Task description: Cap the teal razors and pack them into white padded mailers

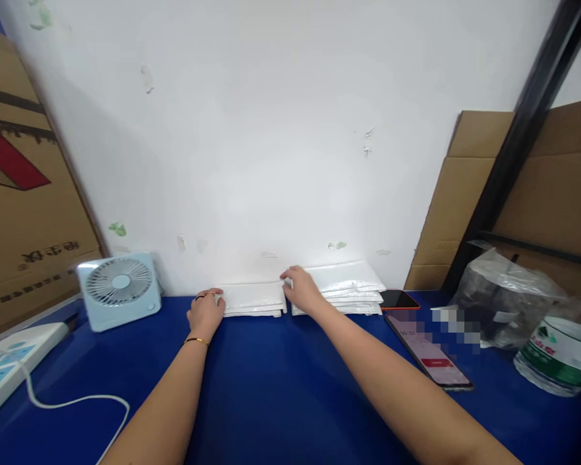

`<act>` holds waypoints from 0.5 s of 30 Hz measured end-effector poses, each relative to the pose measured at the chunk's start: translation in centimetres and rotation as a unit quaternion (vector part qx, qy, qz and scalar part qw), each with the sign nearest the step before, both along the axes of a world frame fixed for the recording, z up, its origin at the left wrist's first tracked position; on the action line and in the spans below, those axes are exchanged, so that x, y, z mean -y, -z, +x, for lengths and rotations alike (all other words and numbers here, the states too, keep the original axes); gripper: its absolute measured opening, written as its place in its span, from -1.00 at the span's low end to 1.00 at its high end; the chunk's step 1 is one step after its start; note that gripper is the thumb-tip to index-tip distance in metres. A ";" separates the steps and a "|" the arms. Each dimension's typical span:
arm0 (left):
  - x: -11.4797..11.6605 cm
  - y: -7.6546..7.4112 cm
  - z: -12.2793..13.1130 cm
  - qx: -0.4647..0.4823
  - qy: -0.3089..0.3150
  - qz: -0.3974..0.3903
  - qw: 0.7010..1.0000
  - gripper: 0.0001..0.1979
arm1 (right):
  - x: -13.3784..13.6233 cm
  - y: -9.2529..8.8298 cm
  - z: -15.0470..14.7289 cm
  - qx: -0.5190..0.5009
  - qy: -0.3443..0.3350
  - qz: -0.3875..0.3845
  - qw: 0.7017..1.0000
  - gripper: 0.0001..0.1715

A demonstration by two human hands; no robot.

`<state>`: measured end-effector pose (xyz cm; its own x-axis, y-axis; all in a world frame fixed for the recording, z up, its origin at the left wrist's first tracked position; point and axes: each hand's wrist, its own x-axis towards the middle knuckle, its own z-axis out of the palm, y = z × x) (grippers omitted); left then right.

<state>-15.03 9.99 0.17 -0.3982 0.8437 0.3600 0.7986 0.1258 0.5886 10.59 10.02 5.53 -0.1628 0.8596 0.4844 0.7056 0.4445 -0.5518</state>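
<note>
Two low stacks of flat, glossy white packets lie side by side on the blue tabletop, against the wall. My left hand (206, 311) is closed at the left end of the smaller left stack (252, 298), its fingers bent around the edge. At that stack's opposite end, my right hand (301, 290) grips the corner of the top packet between curled fingers and thumb. Its wrist passes in front of the taller right stack (348, 284), whose packets lie slightly fanned. What the packets contain cannot be seen.
A light blue fan (121, 284) stands at left, near a white power strip (24, 361) with a cable. Right of the stacks lie a dark phone (399, 299) and a lit phone (430, 355). A plastic bag (503, 297) and large water bottle (561, 355) stand farther right.
</note>
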 end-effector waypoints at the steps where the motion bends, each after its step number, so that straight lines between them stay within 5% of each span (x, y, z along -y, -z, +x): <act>1: 0.2 0.0 0.4 -0.020 -0.003 0.007 1.000 -0.68 | 0.2 -0.9 2.1 -0.007 0.009 0.024 1.000 -0.71; 4: 0.7 -0.4 2.0 -0.127 0.089 0.029 0.987 -0.55 | 0.6 -3.1 9.7 -0.069 0.131 0.127 0.981 -0.74; 6: 1.0 -0.3 3.3 -0.203 0.191 0.023 0.960 -0.48 | 1.1 -3.6 14.5 -0.091 0.227 0.119 0.962 -0.67; 8: 1.0 -0.1 4.4 -0.233 0.228 -0.002 0.945 -0.53 | 2.6 -3.7 17.9 -0.100 0.247 0.101 0.959 -0.63; 11: 1.2 -0.4 5.9 -0.217 0.187 -0.032 0.958 -0.58 | 7.3 -4.2 19.8 -0.110 0.189 0.076 0.973 -0.64; 15: 4.9 -3.7 8.3 -0.088 0.204 -0.024 0.975 -0.37 | 17.4 -3.6 20.0 -0.138 0.003 -0.091 0.986 -0.58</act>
